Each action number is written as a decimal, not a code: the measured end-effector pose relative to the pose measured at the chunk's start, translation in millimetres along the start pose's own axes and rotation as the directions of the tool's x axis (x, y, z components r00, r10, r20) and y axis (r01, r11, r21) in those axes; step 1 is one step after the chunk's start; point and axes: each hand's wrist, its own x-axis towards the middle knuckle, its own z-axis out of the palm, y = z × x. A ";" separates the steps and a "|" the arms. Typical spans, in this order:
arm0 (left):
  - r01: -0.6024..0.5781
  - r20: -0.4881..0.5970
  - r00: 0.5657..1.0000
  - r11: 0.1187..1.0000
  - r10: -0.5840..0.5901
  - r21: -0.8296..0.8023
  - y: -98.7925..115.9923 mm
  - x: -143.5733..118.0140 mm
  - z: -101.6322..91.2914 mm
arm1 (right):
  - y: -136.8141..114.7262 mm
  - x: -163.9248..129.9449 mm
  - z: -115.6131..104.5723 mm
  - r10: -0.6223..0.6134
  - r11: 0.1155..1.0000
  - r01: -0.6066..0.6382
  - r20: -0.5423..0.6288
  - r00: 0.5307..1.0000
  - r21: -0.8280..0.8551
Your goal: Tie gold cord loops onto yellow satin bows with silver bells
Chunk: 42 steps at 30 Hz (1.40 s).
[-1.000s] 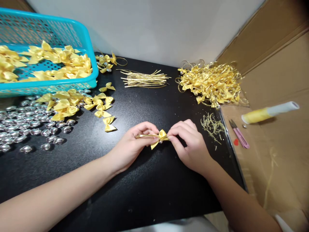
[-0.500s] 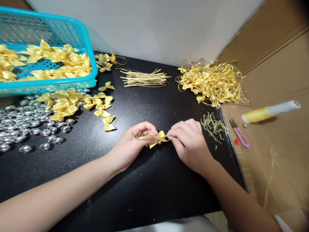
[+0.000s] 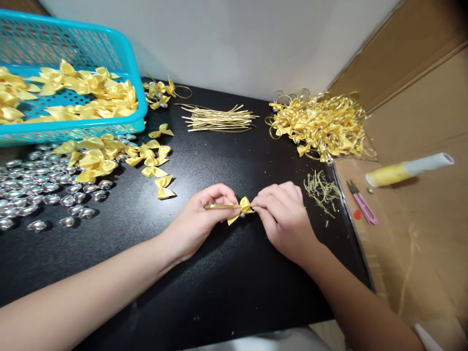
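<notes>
A turquoise perforated plastic basket at the far left of a black tabletop holds a loose layer of yellow satin ribbon bows, too many and too overlapped to count. In front of the basket, more yellow bows spill onto the table in a loose heap, with about a dozen lying separately at its edge, beside a broad scatter of shiny silver beads, far too many to count. Near the table's middle, the person's left hand and right hand pinch between their fingertips a single small yellow satin bow on a thin gold cord, held just above the surface. The cord's long axis runs left to right, level with the table edge, the left hand gripping the cord's left stretch, the right hand closed on the end beside the bow; the bow's tails point down toward the person. Behind lie one bundle of cut gold cords, one tangled pile of finished gold-looped bows and a sprinkle of gold trimmings. On the brown cardboard at right rest one pink thread snipper and one spool of yellow thread.
</notes>
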 end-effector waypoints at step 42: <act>-0.012 -0.001 1.000 1.000 0.012 0.012 2.3 -2.0 3.5 | -0.2 -0.5 5.8 0.084 0.988 -0.082 -0.006 0.996 0.132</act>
